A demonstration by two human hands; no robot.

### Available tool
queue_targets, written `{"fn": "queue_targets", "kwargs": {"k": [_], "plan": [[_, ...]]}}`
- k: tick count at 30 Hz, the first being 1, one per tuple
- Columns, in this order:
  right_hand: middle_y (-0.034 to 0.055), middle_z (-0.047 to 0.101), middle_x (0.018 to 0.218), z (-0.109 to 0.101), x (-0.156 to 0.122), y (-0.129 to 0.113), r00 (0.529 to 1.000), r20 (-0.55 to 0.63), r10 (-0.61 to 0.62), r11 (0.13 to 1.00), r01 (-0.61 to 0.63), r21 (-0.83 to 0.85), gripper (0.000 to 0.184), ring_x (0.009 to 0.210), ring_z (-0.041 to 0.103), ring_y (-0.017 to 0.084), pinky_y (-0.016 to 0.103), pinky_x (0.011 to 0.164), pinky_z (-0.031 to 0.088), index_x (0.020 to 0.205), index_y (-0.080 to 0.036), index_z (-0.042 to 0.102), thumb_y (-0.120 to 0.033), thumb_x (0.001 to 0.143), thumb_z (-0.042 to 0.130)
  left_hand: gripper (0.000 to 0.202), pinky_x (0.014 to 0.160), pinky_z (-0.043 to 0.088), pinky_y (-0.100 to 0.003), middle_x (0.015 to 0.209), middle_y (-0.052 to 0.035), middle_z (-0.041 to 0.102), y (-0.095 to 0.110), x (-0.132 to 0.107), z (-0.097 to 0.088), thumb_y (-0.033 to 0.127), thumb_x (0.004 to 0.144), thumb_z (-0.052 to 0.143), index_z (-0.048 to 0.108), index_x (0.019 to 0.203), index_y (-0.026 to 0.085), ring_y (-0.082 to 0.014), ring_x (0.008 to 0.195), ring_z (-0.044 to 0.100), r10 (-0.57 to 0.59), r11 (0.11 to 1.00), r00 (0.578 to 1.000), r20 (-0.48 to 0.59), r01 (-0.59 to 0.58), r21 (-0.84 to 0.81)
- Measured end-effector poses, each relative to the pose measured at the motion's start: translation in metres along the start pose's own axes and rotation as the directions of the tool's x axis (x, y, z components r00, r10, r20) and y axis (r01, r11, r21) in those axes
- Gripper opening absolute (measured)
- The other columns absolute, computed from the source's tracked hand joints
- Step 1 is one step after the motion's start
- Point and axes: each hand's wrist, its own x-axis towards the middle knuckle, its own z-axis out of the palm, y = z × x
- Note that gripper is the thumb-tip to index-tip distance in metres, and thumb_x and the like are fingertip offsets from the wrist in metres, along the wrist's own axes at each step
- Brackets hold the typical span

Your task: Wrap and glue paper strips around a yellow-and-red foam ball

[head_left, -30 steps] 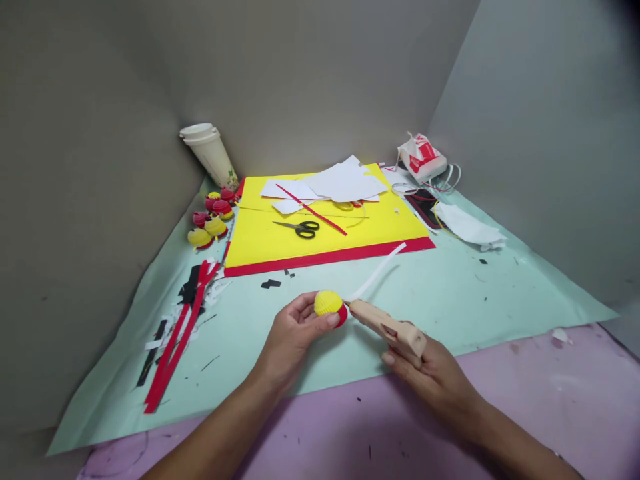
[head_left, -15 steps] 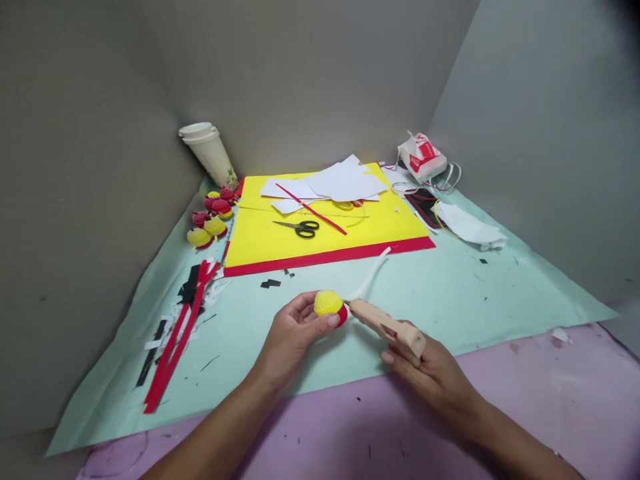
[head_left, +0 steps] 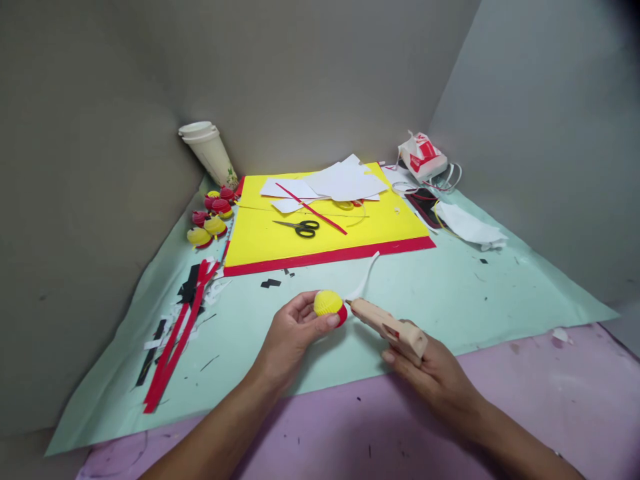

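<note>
My left hand [head_left: 293,337] is closed round a small yellow and red paper ball [head_left: 329,304], held just above the pale green sheet [head_left: 450,293]. My right hand [head_left: 440,380] grips a beige glue gun [head_left: 390,327]. The gun's nozzle touches the red side of the ball. A white paper strip [head_left: 367,277] curls up and away from the ball towards the yellow sheet.
A yellow sheet on red card [head_left: 320,233] lies beyond, bearing black scissors [head_left: 300,228], white paper pieces [head_left: 340,181] and a red strip. Several finished balls [head_left: 213,217] and stacked cups [head_left: 207,153] sit at left. Red and black strips [head_left: 175,333] lie front left; a tissue pack [head_left: 423,157] back right.
The free end of the white strip has swung left and drawn in closer to the ball. Both hands have stayed almost still.
</note>
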Motion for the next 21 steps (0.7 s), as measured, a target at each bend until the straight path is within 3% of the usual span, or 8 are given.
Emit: {"fn": "queue_targets", "kwargs": {"k": [8,17,21], "plan": [[0.0066,0.073,0.104,0.0005,-0.0002,-0.0013,1.0,-0.021,0.003,1.0,-0.003,-0.027,0.037,0.1,0.067,0.027,0.041,0.094,0.052,0.127,-0.026,0.062,-0.04,0.095,0.05,0.042,0.087,0.047,-0.027,0.109,-0.0067,0.071,-0.0017,0.001,-0.0012,0.028,0.069,0.084,0.066,0.106,0.019,-0.0159,0.093,0.065,0.003,1.0,1.0,0.012,-0.003,0.009],[0.007,0.062,0.133,-0.0021,0.0028,0.0,0.999,0.032,-0.034,0.999,0.035,-0.013,0.048,0.123,0.057,0.028,0.045,0.104,0.044,0.143,-0.03,0.048,-0.037,0.096,0.048,0.043,0.089,0.048,-0.028,0.111,-0.0091,0.071,-0.0009,0.0012,-0.0023,0.026,0.07,0.083,0.066,0.108,0.017,-0.0188,0.097,0.066,0.0,1.0,1.0,0.01,0.0,0.008],[0.0076,0.067,0.125,-0.0019,0.0026,-0.0001,0.999,0.013,-0.035,0.999,0.036,-0.014,0.047,0.118,0.06,0.03,0.045,0.099,0.049,0.139,-0.029,0.053,-0.039,0.094,0.051,0.044,0.089,0.049,-0.03,0.109,-0.0092,0.071,-0.0006,0.0009,-0.0022,0.026,0.068,0.084,0.067,0.108,0.018,-0.0203,0.097,0.066,-0.01,1.0,1.0,0.006,0.01,0.007]]}}
